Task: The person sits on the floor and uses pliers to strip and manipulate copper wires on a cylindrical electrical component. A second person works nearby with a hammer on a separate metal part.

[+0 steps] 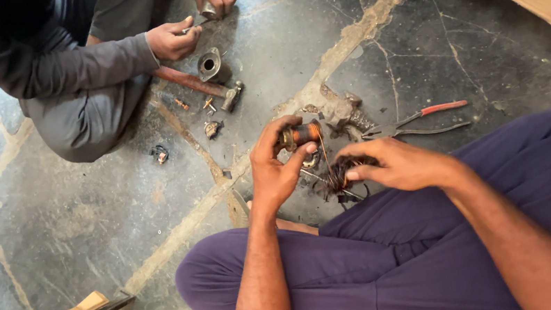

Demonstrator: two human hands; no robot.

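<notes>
Tangled wire bundle [344,170] sits bunched at centre, pinched under the right hand [406,163], fingers pressed together on it. At ten o'clock from it, the left hand [276,169] grips the copper coil [301,134], fingertips curled round. Plenty already off, I'd judge; windings remain. Coil's long axis runs nine-to-three, one strand trailing down.

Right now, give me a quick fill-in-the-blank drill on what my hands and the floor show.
1. The left hand holds a small coil wound with ____ wire.
2. The right hand grips a tangled bundle of ____.
3. The pliers on the floor have ____ handles.

Missing words: copper; wire; red
</notes>
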